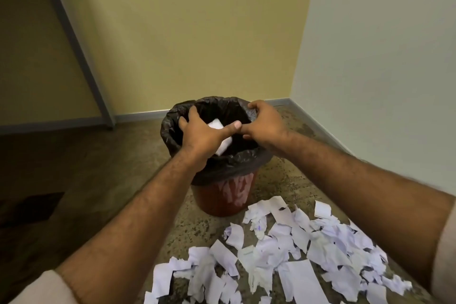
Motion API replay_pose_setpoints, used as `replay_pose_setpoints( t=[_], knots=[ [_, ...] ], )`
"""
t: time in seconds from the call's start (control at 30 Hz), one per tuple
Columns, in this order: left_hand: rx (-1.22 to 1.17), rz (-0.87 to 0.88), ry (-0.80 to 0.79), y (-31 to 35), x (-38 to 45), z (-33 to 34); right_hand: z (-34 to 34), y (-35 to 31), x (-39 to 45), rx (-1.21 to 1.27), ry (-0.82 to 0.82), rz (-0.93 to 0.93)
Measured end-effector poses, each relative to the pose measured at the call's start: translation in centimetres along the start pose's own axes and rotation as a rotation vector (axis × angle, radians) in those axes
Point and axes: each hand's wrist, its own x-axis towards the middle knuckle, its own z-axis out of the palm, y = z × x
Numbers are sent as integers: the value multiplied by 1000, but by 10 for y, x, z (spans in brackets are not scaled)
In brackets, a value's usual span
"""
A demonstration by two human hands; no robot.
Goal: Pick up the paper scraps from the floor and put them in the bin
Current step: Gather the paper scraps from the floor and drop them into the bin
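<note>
Both hands are over the bin [223, 195], a red bucket that stands on the floor [103, 180] near the corner of the room. A black liner bag [229, 163] is folded over its rim. The left hand [201, 134] hovers over the opening with the fingers spread apart and holds nothing; white paper pieces [223, 143] show just below its palm, inside the bag, so it probably has released them. The right hand [265, 126] is at the far right rim with the fingers bent, but it is not possible to tell if it grips the liner or only rests there; maybe it keeps the bag open. Most paper scraps [283, 249] lie in a wide pile on the floor, just in front of the bin, so the task seems far from finished
</note>
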Motion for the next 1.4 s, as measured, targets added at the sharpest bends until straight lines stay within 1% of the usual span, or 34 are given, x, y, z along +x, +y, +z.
replay_pose_setpoints(
  t=[0.03,0.1,0.17,0.2,0.27,0.3,0.33,0.37,0.4,0.43,0.47,0.5,0.53,0.57,0.6,0.63,0.67,0.73,0.77,0.83,0.93,1.0,1.1,1.17,1.23,1.33,1.4],
  knots=[
    [16,16,12,0,-1,-1,0,1,1,19,0,25],
    [63,77,44,-1,-4,-3,-3,3,-3,44,19,11],
    [155,182,128,-4,-11,-5,-9,9,-16,8,66,-89],
    [209,271,201,-8,-18,-6,-13,15,-26,-24,92,-170],
    [273,520,347,-22,-40,-7,-20,32,-49,-92,110,-355],
    [292,644,376,-32,-54,-5,-23,45,-61,-139,96,-427],
    [324,742,357,-45,-69,-3,-24,60,-72,-196,67,-473],
    [375,810,290,-61,-85,2,-25,77,-81,-258,23,-485],
    [437,847,188,-78,-98,7,-25,97,-88,-320,-36,-461],
    [510,845,70,-97,-112,13,-24,116,-95,-389,-108,-403],
    [600,787,-54,-116,-123,19,-23,136,-101,-474,-198,-315],
    [698,657,-188,-135,-133,24,-23,155,-108,-567,-307,-198],
    [794,479,-324,-153,-138,27,-24,172,-115,-642,-421,-65],
    [881,307,-457,-172,-141,29,-25,188,-122,-690,-524,63],
    [954,171,-580,-189,-142,29,-26,202,-129,-719,-604,165],
    [1006,76,-678,-205,-143,28,-28,214,-135,-735,-662,235],
    [1041,18,-751,-218,-143,25,-28,224,-140,-744,-708,274],
    [1091,-24,-848,-235,-146,21,-24,233,-148,-747,-795,293],
    [1109,-25,-871,-241,-148,20,-19,234,-151,-737,-827,278],
    [1097,-6,-862,-246,-151,21,-7,231,-153,-693,-857,229],
    [942,30,-780,-245,-152,28,15,225,-155,-648,-887,178],
    [857,29,-751,-242,-153,31,32,223,-158,-692,-916,133],
    [787,11,-721,-240,-156,33,53,221,-170,-820,-935,31],
    [702,7,-674,-238,-156,34,61,221,-179,-840,-886,-53],
    [622,1,-625,-236,-155,33,63,222,-183,-794,-848,-87],
    [511,-1,-573,-234,-151,31,57,217,-180,-634,-775,3],
    [441,-16,-543,-229,-148,28,48,208,-174,-512,-695,21]
  ],
)
